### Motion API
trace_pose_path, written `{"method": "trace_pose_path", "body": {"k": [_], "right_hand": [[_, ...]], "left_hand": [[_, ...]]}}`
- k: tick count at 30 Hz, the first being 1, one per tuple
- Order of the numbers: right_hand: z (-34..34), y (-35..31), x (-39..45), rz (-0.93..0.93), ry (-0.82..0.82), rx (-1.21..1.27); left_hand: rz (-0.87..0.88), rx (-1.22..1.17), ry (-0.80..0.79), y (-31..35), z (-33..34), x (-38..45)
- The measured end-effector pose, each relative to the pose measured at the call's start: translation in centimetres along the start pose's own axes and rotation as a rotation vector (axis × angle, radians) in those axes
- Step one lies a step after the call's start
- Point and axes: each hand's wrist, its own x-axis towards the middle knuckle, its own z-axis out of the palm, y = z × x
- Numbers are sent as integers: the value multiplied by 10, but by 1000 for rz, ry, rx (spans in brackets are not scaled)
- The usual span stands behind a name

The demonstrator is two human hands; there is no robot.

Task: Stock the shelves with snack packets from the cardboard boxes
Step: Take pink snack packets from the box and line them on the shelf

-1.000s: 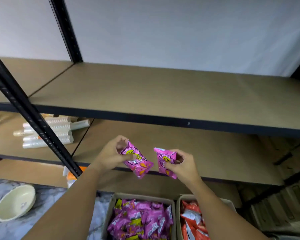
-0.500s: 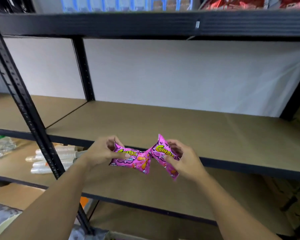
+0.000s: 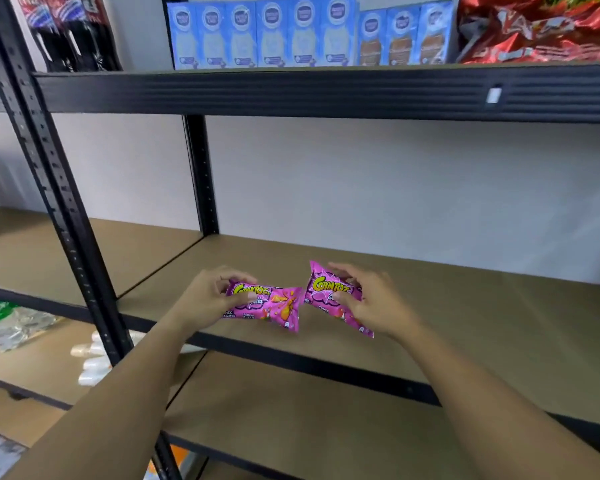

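Observation:
My left hand (image 3: 207, 297) grips a pink snack packet (image 3: 274, 306) by its left end. My right hand (image 3: 374, 303) pinches a second pink packet (image 3: 326, 292) of the same kind, thumb on its front. Both packets hang just above the front part of the bare brown middle shelf (image 3: 465, 323), nearly touching each other at their inner corners. The cardboard boxes are out of view.
A black upright post (image 3: 52, 188) stands at the left, and another post (image 3: 201, 174) at the back. The upper shelf (image 3: 291, 91) carries blue cartons (image 3: 264, 32), dark bottles (image 3: 73, 32) and red snack bags (image 3: 534, 29). Stacked plastic cups (image 3: 90, 362) lie on a lower shelf.
My view has risen from the boxes to the shelves. Both hands lifted the pink packets up to the middle shelf and moved them slightly apart.

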Motion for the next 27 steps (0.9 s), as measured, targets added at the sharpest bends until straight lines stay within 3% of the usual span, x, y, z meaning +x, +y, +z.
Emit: {"method": "trace_pose_path", "body": {"k": [7, 11, 16, 23, 27], "right_hand": [[73, 10, 74, 39, -34, -67], [110, 12, 96, 81, -43, -254], [139, 17, 90, 68, -105, -257], [161, 33, 99, -4, 1, -297], [177, 39, 127, -6, 140, -453]], "left_hand": [[15, 79, 7, -68, -63, 59], [46, 152, -71, -103, -82, 79], [246, 591, -155, -134, -87, 90], [386, 575, -207, -136, -80, 107], [389, 626, -107, -152, -76, 134]]}}
